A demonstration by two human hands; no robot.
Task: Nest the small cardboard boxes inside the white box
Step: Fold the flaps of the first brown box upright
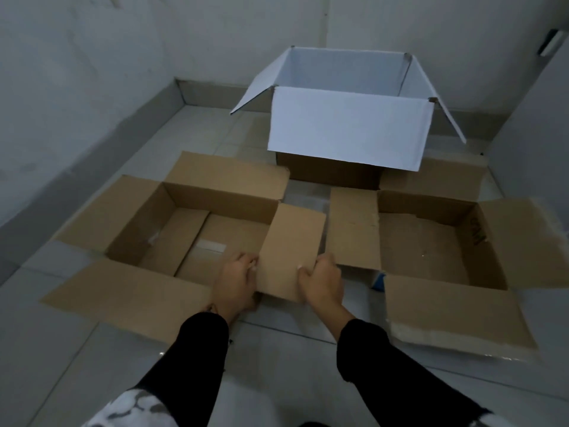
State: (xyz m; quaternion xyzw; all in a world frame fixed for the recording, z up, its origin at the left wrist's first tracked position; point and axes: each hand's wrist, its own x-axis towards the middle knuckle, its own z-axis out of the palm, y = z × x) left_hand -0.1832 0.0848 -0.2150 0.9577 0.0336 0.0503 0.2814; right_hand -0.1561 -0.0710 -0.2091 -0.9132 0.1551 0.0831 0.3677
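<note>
Two open brown cardboard boxes lie on the tiled floor, the left box (154, 229) and the right box (431, 241), each with its flaps spread outward. Behind them stands the larger white box (348, 131), open, with its front flap hanging down over its brown base. My left hand (235, 282) and my right hand (320, 282) both grip the near edge of the left box's right flap (292, 245), one on each side of it. The flap is tilted up over the gap between the two brown boxes.
Pale walls (92, 72) close in on the left, back and right, forming a corner with a grey skirting (77, 167). A small blue item (379, 280) peeks out under the right box's left flap. Bare tiles (277, 365) lie in front, near my sleeves.
</note>
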